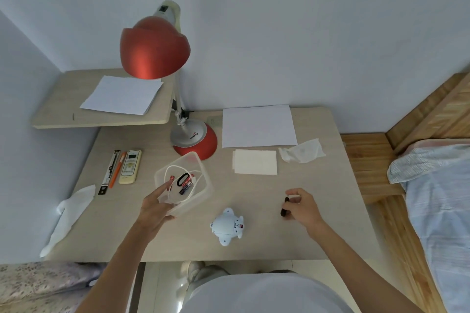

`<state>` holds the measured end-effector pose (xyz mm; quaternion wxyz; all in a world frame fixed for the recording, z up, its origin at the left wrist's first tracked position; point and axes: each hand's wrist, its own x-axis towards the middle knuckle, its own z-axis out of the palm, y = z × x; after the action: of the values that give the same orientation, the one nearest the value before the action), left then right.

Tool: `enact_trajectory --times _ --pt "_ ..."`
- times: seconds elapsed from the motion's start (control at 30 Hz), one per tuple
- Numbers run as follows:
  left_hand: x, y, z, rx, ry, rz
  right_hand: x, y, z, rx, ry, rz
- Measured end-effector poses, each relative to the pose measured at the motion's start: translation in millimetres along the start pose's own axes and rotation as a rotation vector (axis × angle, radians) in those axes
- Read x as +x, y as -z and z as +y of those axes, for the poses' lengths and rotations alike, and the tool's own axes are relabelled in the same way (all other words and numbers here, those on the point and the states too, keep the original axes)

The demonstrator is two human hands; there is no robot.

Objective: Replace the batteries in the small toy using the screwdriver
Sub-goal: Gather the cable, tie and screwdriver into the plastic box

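A small pale-blue toy (227, 226) lies belly-up on the desk near the front edge, a small red switch showing on its underside. My left hand (155, 208) holds the near corner of a clear plastic box (203, 168), tilted up off the desk. Inside the box are several red and dark batteries (187, 183), a white cable and a black loop. To the right of the toy, my right hand (302, 207) pinches a small dark screwdriver (284, 207), its lower end at the desk surface.
A red desk lamp (195, 138) stands behind the box. A remote, an orange pen and a black strip (119, 168) lie at the left, a tissue (68, 213) nearer. Paper sheets (258, 126), a napkin and a crumpled tissue (302, 151) sit at the back right. A bed lies right.
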<state>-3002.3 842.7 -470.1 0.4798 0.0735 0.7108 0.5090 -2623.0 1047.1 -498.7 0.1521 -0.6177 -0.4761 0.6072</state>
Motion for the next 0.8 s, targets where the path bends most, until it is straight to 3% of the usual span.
enact_trajectory --times 0.2,0.53,0.8 --pt "-27.2 -24.9 40.5 0.013 -0.133 -0.115 -29.2 -7.5 -55.1 0.1 0.111 -0.013" --pt "-91.9 -76.8 121.2 0.333 -0.394 -0.16 -101.0 17.9 -126.5 0.196 0.258 -0.021" --pt "-116.3 -108.7 157.3 0.442 -0.504 -0.257 -149.3 35.6 -150.7 0.225 0.349 0.018"
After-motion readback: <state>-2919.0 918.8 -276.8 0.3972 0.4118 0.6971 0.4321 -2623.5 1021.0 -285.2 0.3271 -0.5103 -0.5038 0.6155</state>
